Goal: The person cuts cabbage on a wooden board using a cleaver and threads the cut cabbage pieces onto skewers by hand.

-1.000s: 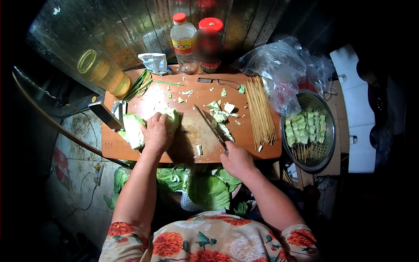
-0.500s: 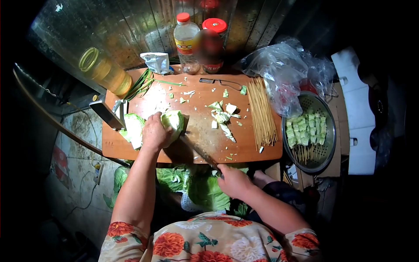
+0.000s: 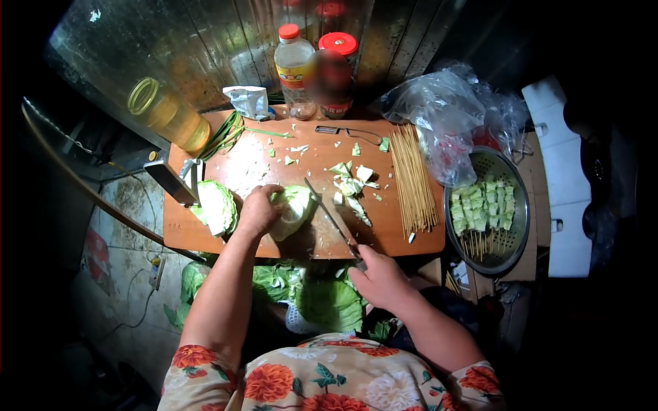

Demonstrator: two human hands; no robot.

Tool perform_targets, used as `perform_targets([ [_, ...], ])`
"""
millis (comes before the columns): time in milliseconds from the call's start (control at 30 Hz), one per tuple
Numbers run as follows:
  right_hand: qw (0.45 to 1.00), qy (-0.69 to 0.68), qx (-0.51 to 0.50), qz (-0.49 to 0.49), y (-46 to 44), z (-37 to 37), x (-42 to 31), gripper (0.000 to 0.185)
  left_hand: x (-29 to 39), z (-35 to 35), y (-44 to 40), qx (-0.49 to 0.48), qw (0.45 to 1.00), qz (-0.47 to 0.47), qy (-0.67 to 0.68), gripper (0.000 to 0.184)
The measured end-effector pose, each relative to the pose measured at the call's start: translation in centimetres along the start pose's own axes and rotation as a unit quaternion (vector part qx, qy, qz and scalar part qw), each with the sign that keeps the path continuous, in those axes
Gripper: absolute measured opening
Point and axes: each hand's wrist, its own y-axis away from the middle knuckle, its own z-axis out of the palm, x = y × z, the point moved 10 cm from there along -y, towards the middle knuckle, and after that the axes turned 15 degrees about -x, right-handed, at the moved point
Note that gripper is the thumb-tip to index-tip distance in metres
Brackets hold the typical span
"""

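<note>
My left hand (image 3: 262,209) is closed on the left side of a cabbage piece (image 3: 295,218) lying on the brown wooden table (image 3: 267,243). My right hand (image 3: 378,277) grips the handle of a knife (image 3: 332,218) at the table's front edge. The blade points up and left, its tip close to the right side of that cabbage piece; whether they touch I cannot tell. Left of my left hand lies another cut cabbage piece (image 3: 219,205). Small cabbage scraps (image 3: 351,183) are heaped to the right of the blade.
Bamboo skewers (image 3: 414,181) lie at the table's right, beside a colander (image 3: 522,229) holding skewered cabbage (image 3: 483,205). A peeler (image 3: 348,131), jar of yellow liquid (image 3: 170,120), clear bottle (image 3: 295,68) and propped phone (image 3: 171,181) stand around. Cabbage leaves (image 3: 329,305) sit below the front edge.
My left hand has moved right with the cabbage piece, away from the other piece, and the piece has turned. The knife has shifted up and right with my right hand.
</note>
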Motion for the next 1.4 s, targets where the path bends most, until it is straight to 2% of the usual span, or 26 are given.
perform_targets([
  [167, 0.998, 0.048, 0.022, 0.019, -1.7, 0.5, -0.3, 0.046, 1.1, 0.0, -0.6, 0.011, 0.999, -0.015, 0.045, 0.038],
  [233, 0.998, 0.047, 0.007, 0.044, -2.2, 0.5, -0.7, 0.046, 1.4, 0.5, -0.9, -0.044, 0.996, -0.077, 0.019, 0.034],
  [400, 0.996, 0.074, 0.002, 0.040, -3.3, 0.8, -0.7, 0.044, 1.9, 0.7, -1.7, -0.062, 0.995, -0.076, 0.007, 0.032],
  [600, 0.991, 0.082, -0.048, 0.093, -3.8, 0.5, -0.3, 0.042, 4.2, 0.3, -1.6, -0.100, 0.983, -0.120, -0.091, 0.027],
  [667, 0.990, 0.088, -0.060, 0.089, -4.4, 0.3, -0.1, 0.039, 5.4, 1.2, -1.7, -0.175, 0.962, -0.102, -0.180, 0.027],
  [700, 0.989, 0.097, -0.073, 0.084, -4.7, 0.4, -0.2, 0.036, 5.3, 1.3, -1.8, -0.176, 0.962, -0.102, -0.181, 0.027],
  [800, 0.986, 0.113, -0.094, 0.072, -5.2, -0.6, -0.9, 0.030, 3.7, 1.3, -2.6, -0.150, 0.972, -0.113, -0.144, 0.030],
  [867, 0.986, 0.097, -0.112, 0.078, -6.1, -0.8, -0.9, 0.028, 3.2, 1.3, -3.1, -0.123, 0.986, -0.081, -0.074, 0.034],
  [967, 0.983, 0.098, -0.123, 0.095, -7.8, 0.8, 0.6, 0.029, 3.1, 1.0, -2.5, -0.114, 0.988, -0.094, -0.054, 0.036],
  [1033, 0.987, 0.130, -0.054, 0.075, -8.2, 1.6, 1.2, 0.029, 3.3, 0.9, -2.2, -0.114, 0.989, -0.081, -0.055, 0.036],
  [1100, 0.989, 0.115, -0.038, 0.086, -7.8, 1.7, 1.6, 0.029, 3.1, 0.9, -2.0, -0.113, 0.990, -0.067, -0.056, 0.037],
  [1167, 0.994, 0.094, -0.004, 0.057, -7.6, 0.9, 1.5, 0.028, 1.5, 1.0, -2.3, -0.090, 0.993, -0.070, 0.021, 0.038],
  [1200, 0.994, 0.094, -0.003, 0.056, -7.5, 0.6, 1.4, 0.028, 1.0, 1.1, -2.5, -0.089, 0.993, -0.069, 0.020, 0.038],
  [1267, 0.997, 0.054, 0.023, 0.057, -7.4, -0.5, 1.3, 0.028, -0.6, 0.8, -2.8, -0.042, 0.991, -0.072, 0.104, 0.041],
  [1400, 0.996, 0.044, 0.032, 0.072, -7.4, -1.7, 1.6, 0.028, -2.0, 1.3, -3.2, -0.032, 0.987, -0.063, 0.147, 0.041],
])
